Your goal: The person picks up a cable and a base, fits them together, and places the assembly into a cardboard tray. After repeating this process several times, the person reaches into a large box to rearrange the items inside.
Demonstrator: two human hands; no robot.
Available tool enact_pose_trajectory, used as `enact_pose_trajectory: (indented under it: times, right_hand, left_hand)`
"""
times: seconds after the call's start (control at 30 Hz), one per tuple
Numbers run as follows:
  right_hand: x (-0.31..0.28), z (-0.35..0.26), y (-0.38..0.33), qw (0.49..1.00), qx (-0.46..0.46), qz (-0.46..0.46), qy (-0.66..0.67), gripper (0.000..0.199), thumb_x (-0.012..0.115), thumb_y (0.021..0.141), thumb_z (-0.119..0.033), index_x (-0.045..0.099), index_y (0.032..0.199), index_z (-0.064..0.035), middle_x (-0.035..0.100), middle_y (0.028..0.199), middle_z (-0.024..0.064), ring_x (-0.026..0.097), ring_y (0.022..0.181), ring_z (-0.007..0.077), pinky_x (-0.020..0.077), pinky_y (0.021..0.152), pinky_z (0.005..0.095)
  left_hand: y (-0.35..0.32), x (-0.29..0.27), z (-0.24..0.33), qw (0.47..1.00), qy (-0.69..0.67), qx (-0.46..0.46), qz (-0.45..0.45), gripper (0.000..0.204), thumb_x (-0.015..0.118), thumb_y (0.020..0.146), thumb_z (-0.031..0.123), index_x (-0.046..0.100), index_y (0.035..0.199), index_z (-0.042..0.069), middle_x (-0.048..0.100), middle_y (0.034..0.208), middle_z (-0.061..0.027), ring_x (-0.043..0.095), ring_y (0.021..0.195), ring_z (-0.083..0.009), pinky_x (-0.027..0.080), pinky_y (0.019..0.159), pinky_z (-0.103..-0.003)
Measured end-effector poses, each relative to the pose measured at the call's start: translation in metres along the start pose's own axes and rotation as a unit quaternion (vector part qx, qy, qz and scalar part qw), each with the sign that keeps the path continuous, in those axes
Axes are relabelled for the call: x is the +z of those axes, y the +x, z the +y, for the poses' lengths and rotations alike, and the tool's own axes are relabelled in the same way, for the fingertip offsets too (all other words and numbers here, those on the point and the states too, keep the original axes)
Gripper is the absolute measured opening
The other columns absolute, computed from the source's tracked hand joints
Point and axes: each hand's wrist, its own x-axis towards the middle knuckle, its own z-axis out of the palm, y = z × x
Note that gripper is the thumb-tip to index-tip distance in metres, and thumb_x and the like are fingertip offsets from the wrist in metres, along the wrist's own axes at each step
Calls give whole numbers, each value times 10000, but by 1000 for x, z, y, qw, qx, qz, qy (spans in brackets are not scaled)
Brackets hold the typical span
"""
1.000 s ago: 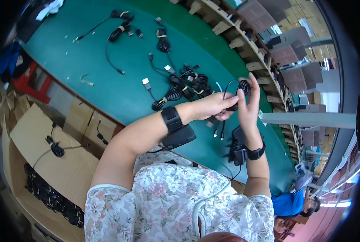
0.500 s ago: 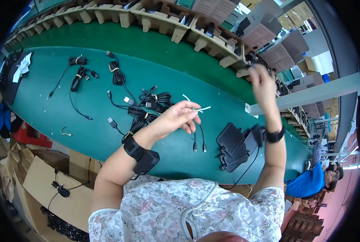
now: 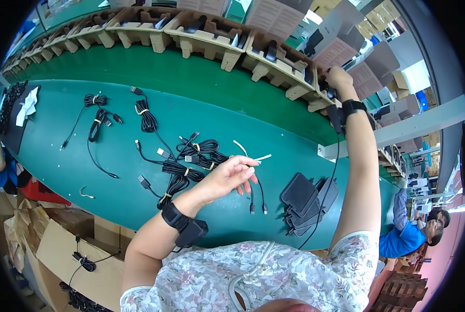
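My left hand [image 3: 231, 176] is over the middle of the green table, thumb and fingers pinched on pale twist ties [image 3: 264, 157] that stick out past the fingertips. Two black cable ends [image 3: 258, 200] show on the table beside it. Left of this hand lie several black cable bundles [image 3: 173, 169], banded with light ties. My right arm is stretched far forward, and my right hand [image 3: 339, 78] is down at a brown moulded pulp tray [image 3: 315, 99]. Its fingers are bent and partly hidden, so what they touch there cannot be made out.
Flat black plates [image 3: 299, 193] lie stacked at the table's right. More cable bundles [image 3: 98, 122] and a loose tie [image 3: 86, 193] are at left. A row of pulp trays [image 3: 201, 41] runs along the far side. A white metal bar [image 3: 393, 127] crosses beneath my right forearm. Co-workers sit at both sides.
My right hand has moved farther forward, coming down at the pulp tray. My left hand keeps its pinch on the twist ties. The whole view has shifted slightly.
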Motion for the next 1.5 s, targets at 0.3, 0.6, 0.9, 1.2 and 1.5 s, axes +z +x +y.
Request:
enact_pose_trajectory:
  times: [0.3,0.6,0.9,1.2,1.5]
  right_hand:
    - [93,8,53,974,29,189,121,472,378,907,-391,569,1085,2,591,1027,263,571,967,395,445,841,457]
    - [59,25,23,975,41,96,197,446,471,868,-405,620,998,-6,607,962,258,576,948,386,456,826,439]
    - [102,79,80,983,-100,135,78,256,489,867,-264,633,1011,-110,627,961,187,587,882,376,474,763,423]
    - [25,16,-158,975,-189,118,7,366,575,817,-402,608,1101,-174,598,1096,98,562,1005,295,470,803,408]
    - [64,-35,-320,969,-225,-38,95,685,752,647,-372,499,1182,-28,584,921,149,561,924,316,456,802,402]
  left_hand:
    - [1,0,1,1000,8,10,-5,314,481,939,232,444,1197,57,580,925,-77,572,734,-109,457,629,-231]
    - [-4,6,-4,1000,17,-1,7,328,472,940,179,384,1235,66,574,911,-70,546,689,-104,419,573,-220]
    - [6,3,-3,999,36,-12,-15,311,488,927,154,411,1213,61,575,906,-70,539,680,-98,407,568,-212]
    - [6,9,-10,998,66,-5,-4,309,520,905,141,423,1185,53,595,862,-51,553,670,-80,414,559,-205]
    - [8,9,-24,990,137,15,3,345,554,889,186,436,1174,33,588,934,-75,557,711,-91,439,581,-220]
